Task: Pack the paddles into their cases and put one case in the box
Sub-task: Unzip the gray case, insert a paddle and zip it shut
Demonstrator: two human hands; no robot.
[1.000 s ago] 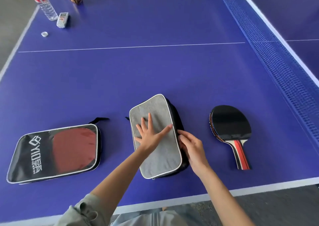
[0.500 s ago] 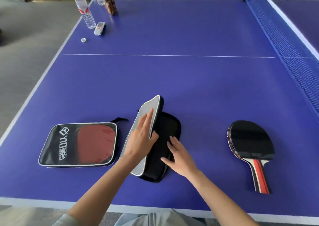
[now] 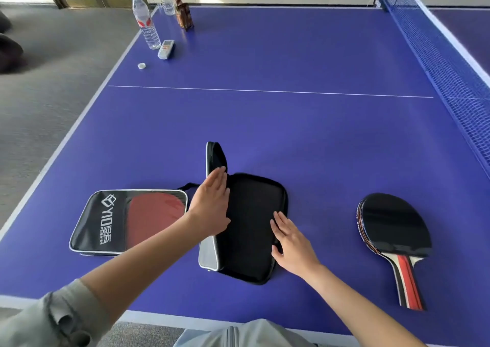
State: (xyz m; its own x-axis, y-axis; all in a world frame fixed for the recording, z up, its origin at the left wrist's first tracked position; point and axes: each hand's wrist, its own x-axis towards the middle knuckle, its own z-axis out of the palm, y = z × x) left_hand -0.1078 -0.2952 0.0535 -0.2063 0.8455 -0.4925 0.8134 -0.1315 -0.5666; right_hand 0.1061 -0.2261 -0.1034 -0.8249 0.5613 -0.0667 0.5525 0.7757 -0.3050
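An unzipped black case (image 3: 252,222) lies open in the middle of the blue table, its grey-backed lid standing upright on the left. My left hand (image 3: 212,206) presses flat against the lid's inner side with straight fingers. My right hand (image 3: 291,243) rests flat on the case's lower right edge. A loose paddle (image 3: 392,227) with black rubber and a red-striped handle lies to the right, untouched. On the left a closed case (image 3: 127,222) with a clear window shows a red paddle inside. No box is in view.
Three bottles (image 3: 145,20) stand at the far left corner with a small white device (image 3: 165,49) and a bottle cap (image 3: 141,66) beside them. The net (image 3: 450,68) runs along the right. The table's near edge (image 3: 159,317) is close to my body; floor lies to the left.
The case's lid has been swung up from flat and closed to upright and open. My left hand followed it leftwards; my right hand moved onto the case's inside edge.
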